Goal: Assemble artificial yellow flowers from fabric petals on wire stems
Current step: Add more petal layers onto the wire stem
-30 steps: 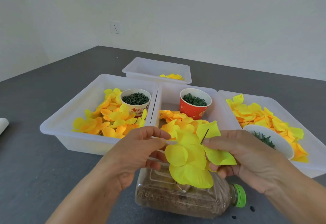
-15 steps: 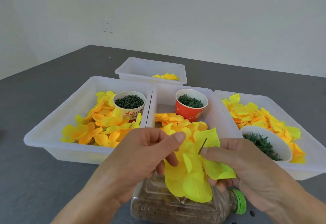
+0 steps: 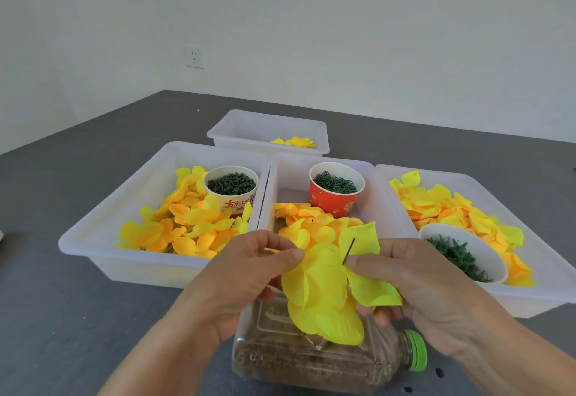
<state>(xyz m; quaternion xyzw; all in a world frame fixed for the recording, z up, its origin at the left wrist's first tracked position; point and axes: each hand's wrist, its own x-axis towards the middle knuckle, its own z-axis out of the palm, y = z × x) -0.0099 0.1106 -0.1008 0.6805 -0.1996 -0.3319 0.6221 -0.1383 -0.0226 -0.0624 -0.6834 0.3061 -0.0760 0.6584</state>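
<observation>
Both hands' fingers pinch the yellow flower (image 3: 324,289); white cup (image 3: 232,191) shows red Chinese characters (partly hidden).

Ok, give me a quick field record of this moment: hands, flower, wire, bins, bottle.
left hand: pinches the flower's left edge
right hand: pinches the wire at the petals
flower: yellow petals, held above the bottle
wire: dark tip pokes up through the petals
bins: four white, holding loose petals
bottle: lying on its side, green cap to the right

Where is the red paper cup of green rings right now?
In the head view, the red paper cup stands at the back of the middle white plastic tray, behind its pile of orange-yellow fabric petals, just right of centre.
</observation>
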